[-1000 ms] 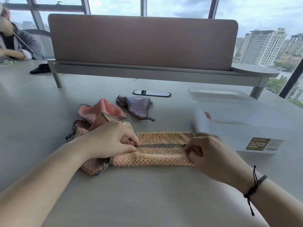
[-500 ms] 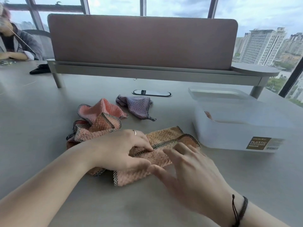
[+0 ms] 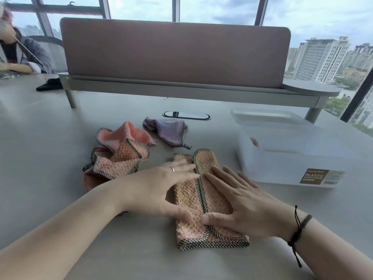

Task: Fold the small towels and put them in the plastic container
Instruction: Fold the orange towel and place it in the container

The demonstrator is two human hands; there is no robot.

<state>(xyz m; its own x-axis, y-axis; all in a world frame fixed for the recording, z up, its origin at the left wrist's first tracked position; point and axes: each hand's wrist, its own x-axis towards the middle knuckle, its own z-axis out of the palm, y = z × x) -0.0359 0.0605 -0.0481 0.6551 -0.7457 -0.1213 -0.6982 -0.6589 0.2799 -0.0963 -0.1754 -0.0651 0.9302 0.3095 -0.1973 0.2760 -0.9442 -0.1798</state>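
A wide grey desk (image 3: 50, 158) fills the view, with tall windows and city towers behind it. Across the far side stands a long mauve divider panel (image 3: 173, 53) on a raised grey shelf, likely there to screen one seat from the next. At the far left another person sits at the same desk, only partly in view.

To the right rests the plastic container (image 3: 286, 158), translucent white and open at the top, set within easy reach so folded towels can go straight in. Something pinkish shows inside against its wall; what it is cannot be told. Its lid (image 3: 264, 115) seems to lie just behind it. A brown label on the near wall reads "PLASTIC CONTAINER"; the smaller print is too blurred to read.

In the centre lies the folded towel (image 3: 203, 201), peach waffle cloth with a checked black-and-white border, doubled into a narrow strip running away from the viewer. The left hand (image 3: 159, 188), wearing a ring, lies flat with fingers straight on the strip's left half. The right hand (image 3: 248, 207), with a dark cord bracelet at the wrist, lies flat on the right half. Neither grips; both appear to press the fold so it holds.

Left of this sits a crumpled heap of pink towels (image 3: 121, 156), not yet folded. Behind it lies a smaller lilac towel (image 3: 167, 132), also loose.
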